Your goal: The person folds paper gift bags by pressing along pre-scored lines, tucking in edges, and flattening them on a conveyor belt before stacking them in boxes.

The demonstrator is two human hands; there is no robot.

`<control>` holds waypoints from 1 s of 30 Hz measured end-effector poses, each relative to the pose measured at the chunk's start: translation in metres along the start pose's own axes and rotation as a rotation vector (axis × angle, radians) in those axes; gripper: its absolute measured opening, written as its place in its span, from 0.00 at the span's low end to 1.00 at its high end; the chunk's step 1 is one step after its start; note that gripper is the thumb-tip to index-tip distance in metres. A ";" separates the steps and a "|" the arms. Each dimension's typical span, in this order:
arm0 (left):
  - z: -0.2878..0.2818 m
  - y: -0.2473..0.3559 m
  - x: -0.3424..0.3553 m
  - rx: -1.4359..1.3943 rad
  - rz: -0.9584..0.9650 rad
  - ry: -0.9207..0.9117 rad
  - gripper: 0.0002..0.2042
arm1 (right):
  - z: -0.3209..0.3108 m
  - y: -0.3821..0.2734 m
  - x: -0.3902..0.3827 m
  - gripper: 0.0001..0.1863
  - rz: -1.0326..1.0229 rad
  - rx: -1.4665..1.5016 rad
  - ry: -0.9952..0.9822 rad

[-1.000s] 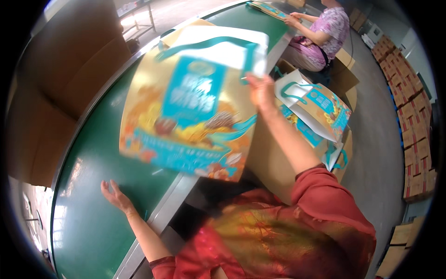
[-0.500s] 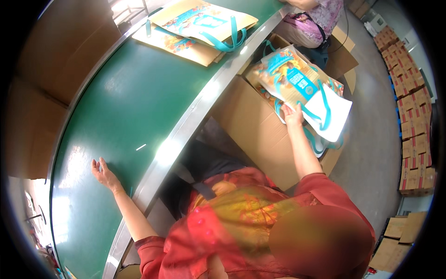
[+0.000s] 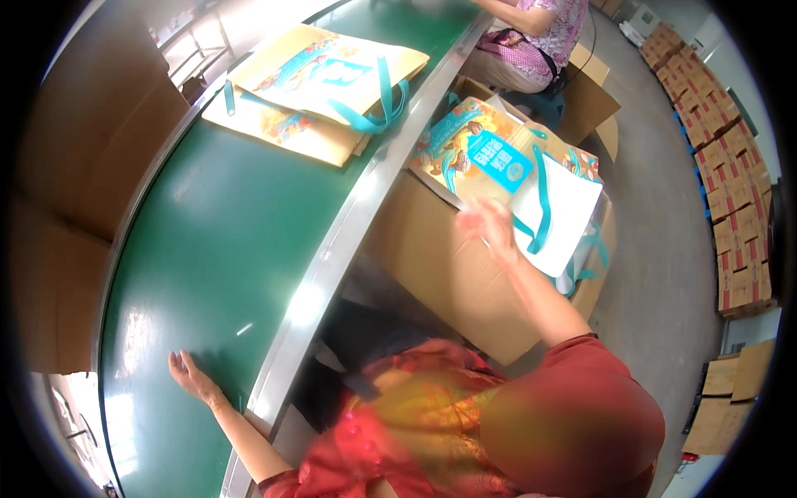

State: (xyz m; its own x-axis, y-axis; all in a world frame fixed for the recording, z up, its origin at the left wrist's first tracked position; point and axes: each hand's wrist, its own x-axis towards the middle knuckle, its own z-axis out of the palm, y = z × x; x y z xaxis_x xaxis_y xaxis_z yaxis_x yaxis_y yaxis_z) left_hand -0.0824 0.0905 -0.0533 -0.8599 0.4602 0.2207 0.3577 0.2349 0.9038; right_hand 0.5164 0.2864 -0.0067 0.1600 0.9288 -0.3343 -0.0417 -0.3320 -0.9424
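My left hand (image 3: 195,378) rests on the green conveyor belt (image 3: 241,224), fingers loosely spread and empty. A little apart from it lies a thin white strip (image 3: 244,329). My right hand (image 3: 490,226), blurred by motion, hovers over the near side of an open cardboard box (image 3: 432,249). Its fingers look apart with nothing in them. Just beyond it, a printed tan gift bag (image 3: 465,145) with teal ribbon handles lies on top of the box. A white sheet or panel (image 3: 564,207) covers the bag's right end, beneath a handle. More teal ribbons hang below.
Farther up the belt lie stacked tan bags (image 3: 324,79) with teal handles. The belt's metal rail (image 3: 332,257) runs between belt and box. Another person (image 3: 531,41) sits at the far end beside an open carton (image 3: 589,104). Stacked cartons (image 3: 714,158) line the right side.
My right hand has come away from the bag's near edge and moved back toward me. The bag now lies flatter on the box. My left hand stays on the belt; the whole view has shifted.
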 end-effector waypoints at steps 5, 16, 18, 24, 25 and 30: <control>0.002 0.023 -0.009 0.080 -0.018 0.012 0.24 | -0.056 -0.037 0.064 0.44 -0.555 -1.346 0.525; -0.003 0.009 -0.005 0.314 0.159 -0.016 0.19 | -0.075 0.050 0.114 0.48 -0.110 -1.365 0.163; -0.001 0.011 -0.007 0.288 0.137 -0.020 0.19 | -0.077 0.037 0.116 0.45 -0.212 -1.376 0.211; -0.003 0.013 -0.010 0.254 0.111 0.004 0.17 | 0.047 -0.042 0.095 0.26 -1.130 -1.134 0.247; -0.009 0.010 -0.011 0.272 0.118 0.014 0.16 | 0.081 -0.063 0.094 0.24 -1.274 -1.052 0.213; 0.005 0.018 -0.009 0.211 0.116 -0.005 0.13 | 0.179 -0.120 0.137 0.26 -1.378 -0.989 0.140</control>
State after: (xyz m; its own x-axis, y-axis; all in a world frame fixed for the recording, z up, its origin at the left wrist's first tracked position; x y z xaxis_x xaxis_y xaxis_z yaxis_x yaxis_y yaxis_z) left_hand -0.0667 0.0951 -0.0412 -0.8070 0.4984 0.3167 0.5229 0.3540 0.7754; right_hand 0.3671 0.4831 0.0580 -0.3684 0.5918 0.7169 0.7675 0.6288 -0.1247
